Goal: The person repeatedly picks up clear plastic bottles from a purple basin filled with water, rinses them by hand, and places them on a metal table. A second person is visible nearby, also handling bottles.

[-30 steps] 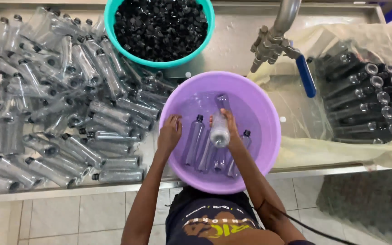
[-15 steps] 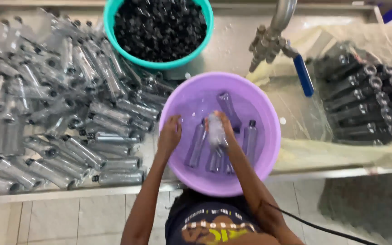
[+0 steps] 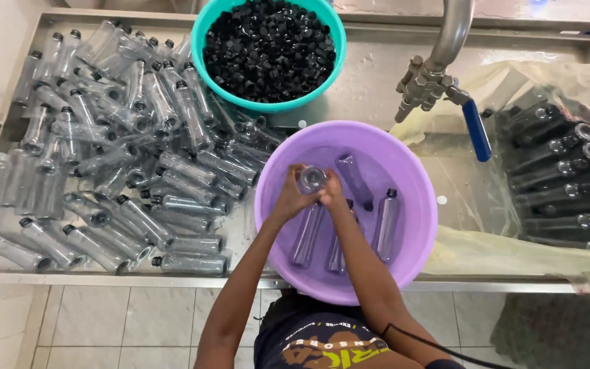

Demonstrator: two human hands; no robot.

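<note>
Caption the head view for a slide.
Both hands, left hand and right hand, hold a clear bottle over a purple basin of bottles.

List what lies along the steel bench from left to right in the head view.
Heap of capped clear bottles → purple basin, where both hands hold a clear bottle → blue-handled tap → plastic bag of uncapped bottles.

left: heap of capped bottles (image 3: pixel 124 143) blocks the desk (image 3: pixel 370 75) | far: teal bowl of caps (image 3: pixel 268 51) | right: tap (image 3: pixel 438 68) overhangs, bagged bottles (image 3: pixel 561 178) | free: open water inside purple basin (image 3: pixel 404 171), bare strip far-right of it
</note>
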